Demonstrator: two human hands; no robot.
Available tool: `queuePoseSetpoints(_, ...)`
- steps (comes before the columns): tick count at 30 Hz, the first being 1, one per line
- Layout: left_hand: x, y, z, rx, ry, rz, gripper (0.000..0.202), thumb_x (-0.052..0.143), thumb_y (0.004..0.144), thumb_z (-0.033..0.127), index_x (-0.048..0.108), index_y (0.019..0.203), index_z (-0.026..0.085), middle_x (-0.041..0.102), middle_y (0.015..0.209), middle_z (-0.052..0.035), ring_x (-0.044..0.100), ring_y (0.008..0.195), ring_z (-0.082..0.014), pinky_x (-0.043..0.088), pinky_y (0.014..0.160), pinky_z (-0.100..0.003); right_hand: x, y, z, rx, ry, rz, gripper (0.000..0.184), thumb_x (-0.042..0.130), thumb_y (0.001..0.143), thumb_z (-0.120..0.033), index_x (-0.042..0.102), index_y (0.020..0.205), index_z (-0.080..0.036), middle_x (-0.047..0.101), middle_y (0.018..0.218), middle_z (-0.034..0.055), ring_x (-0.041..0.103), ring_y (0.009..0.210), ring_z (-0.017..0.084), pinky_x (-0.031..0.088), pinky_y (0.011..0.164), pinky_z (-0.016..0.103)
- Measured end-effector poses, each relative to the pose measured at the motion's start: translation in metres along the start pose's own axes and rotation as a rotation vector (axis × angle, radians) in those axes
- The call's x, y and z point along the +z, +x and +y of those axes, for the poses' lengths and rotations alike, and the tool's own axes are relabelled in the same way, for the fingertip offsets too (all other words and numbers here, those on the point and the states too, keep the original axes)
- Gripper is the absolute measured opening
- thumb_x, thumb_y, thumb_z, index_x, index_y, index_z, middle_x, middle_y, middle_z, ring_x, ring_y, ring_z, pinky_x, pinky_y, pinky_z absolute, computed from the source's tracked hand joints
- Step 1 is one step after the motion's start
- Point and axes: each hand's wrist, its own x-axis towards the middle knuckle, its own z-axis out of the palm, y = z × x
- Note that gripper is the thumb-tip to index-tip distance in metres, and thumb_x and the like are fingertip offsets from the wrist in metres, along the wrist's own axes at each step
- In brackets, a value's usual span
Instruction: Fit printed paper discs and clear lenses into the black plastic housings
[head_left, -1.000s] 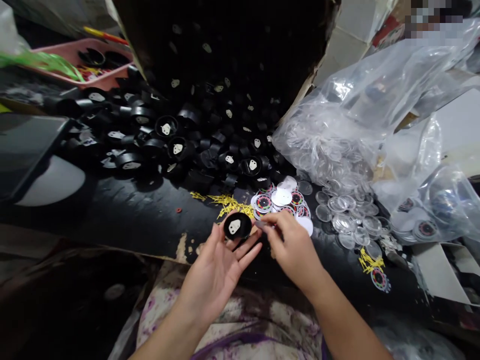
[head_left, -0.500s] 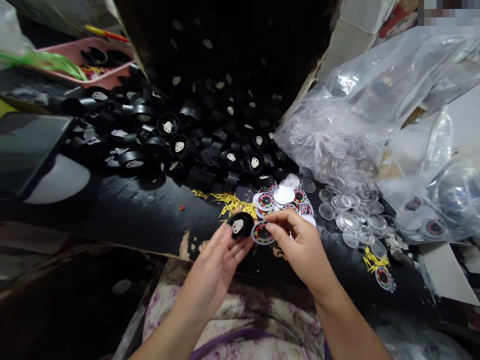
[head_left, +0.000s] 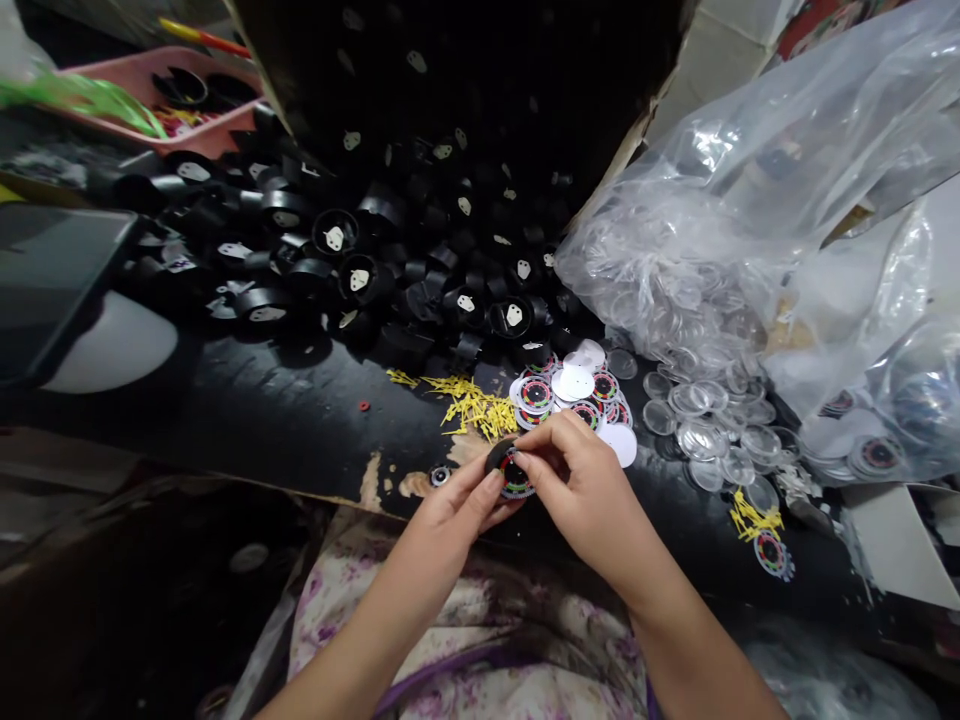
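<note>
Over black table (head_left: pixel 285 430), just nearside of pins (head_left: pixel 484 412), grips cup (head_left: pixel 496 456) with left hand (head_left: pixel 450 515), pinches dial (head_left: pixel 517 482) with right hand (head_left: pixel 585 482).

Dial disc (head_left: pixel 516 484): printed face, smooth | black cups (head_left: pixel 266 298): plastic, semi-gloss | clear discs (head_left: pixel 701 438): plastic, glossy | bag (head_left: pixel 750 140): creased film, shiny | benchtop (head_left: pixel 247 420): glossy, rough worn patches | garment (head_left: pixel 525 605): matt cloth

Dim light; white glare on the plastic bag (head_left: pixel 757 170); deep shadow inside the box (head_left: pixel 585 70).
</note>
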Motion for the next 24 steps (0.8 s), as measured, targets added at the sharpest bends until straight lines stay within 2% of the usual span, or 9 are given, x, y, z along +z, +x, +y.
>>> queuePoseSetpoints(4,-0.001,-0.001,0.0,0.008,0.018,-0.024,0.032,0.072,0.081,0.037,0.072,0.112,0.03,0.068,0.125,-0.002,0.062,0.116,-0.0218,0.055,0.09,-0.027,-0.002,-0.004,0.0,0.065,-0.074,0.004,0.01,0.062,0.086,-0.017,0.057,0.093,-0.021,0.058,0.092,0.0004,0.055,0.081,0.014,0.044,0.072,0.027)
queuePoseSetpoints(7,-0.002,-0.006,-0.003,0.008,0.054,-0.013,0.031,0.076,0.077,0.034,0.073,0.107,0.029,0.071,0.117,-0.0015,0.066,0.107,-0.0201,0.057,0.084,-0.025,0.0,-0.013,0.002,0.124,-0.064,-0.085,0.02,0.063,0.085,-0.021,0.056,0.104,-0.022,0.059,0.1,0.0012,0.055,0.078,0.014,0.045,0.071,0.028)
queuePoseSetpoints(10,-0.01,-0.013,-0.005,0.035,0.174,0.009,0.026,0.077,0.075,0.032,0.073,0.1,0.026,0.075,0.104,-0.0007,0.068,0.095,-0.0165,0.055,0.082,-0.021,0.0,-0.021,0.003,0.107,-0.012,-0.185,0.027,0.055,0.086,-0.012,0.056,0.111,-0.022,0.062,0.102,0.0008,0.057,0.082,0.013,0.046,0.074,0.027)
queuePoseSetpoints(13,-0.023,-0.02,-0.003,0.047,0.245,0.079,0.028,0.077,0.076,0.031,0.072,0.102,0.025,0.075,0.102,-0.0007,0.068,0.094,-0.0156,0.053,0.083,-0.019,0.0,-0.017,0.003,0.041,-0.019,-0.246,0.024,0.055,0.089,-0.014,0.059,0.111,-0.023,0.067,0.102,0.0,0.061,0.089,0.014,0.046,0.079,0.027)
queuePoseSetpoints(15,-0.031,-0.023,0.002,0.051,0.18,0.162,0.029,0.076,0.077,0.033,0.07,0.104,0.024,0.075,0.103,-0.0012,0.069,0.096,-0.0176,0.055,0.084,-0.022,0.003,-0.007,0.004,-0.008,-0.179,-0.22,0.016,0.055,0.092,-0.017,0.064,0.104,-0.022,0.07,0.101,0.0009,0.062,0.093,0.017,0.044,0.084,0.031)
queuePoseSetpoints(17,-0.034,-0.025,0.007,0.076,0.081,0.249,0.029,0.076,0.076,0.034,0.069,0.102,0.022,0.075,0.102,-0.0029,0.069,0.098,-0.0208,0.056,0.087,-0.028,0.008,0.005,0.005,-0.058,-0.443,-0.178,0.012,0.054,0.093,-0.017,0.065,0.097,-0.02,0.07,0.096,0.0034,0.06,0.094,0.021,0.041,0.085,0.037)
queuePoseSetpoints(20,-0.032,-0.027,0.013,0.099,-0.036,0.34,0.029,0.078,0.073,0.032,0.069,0.097,0.018,0.076,0.1,-0.0071,0.07,0.1,-0.0261,0.057,0.089,-0.037,0.021,0.017,0.007,-0.147,-0.751,-0.207,0.01,0.055,0.092,-0.019,0.064,0.094,-0.017,0.068,0.093,0.0073,0.058,0.091,0.026,0.039,0.08,0.04)
queuePoseSetpoints(24,-0.023,-0.026,0.017,0.077,-0.132,0.352,0.027,0.075,0.077,0.031,0.068,0.099,0.016,0.075,0.105,-0.0097,0.067,0.107,-0.0283,0.055,0.094,-0.042,0.032,0.026,0.012,-0.215,-0.82,-0.199,0.007,0.054,0.09,-0.017,0.061,0.087,-0.016,0.065,0.087,0.0085,0.057,0.085,0.025,0.038,0.076,0.038)
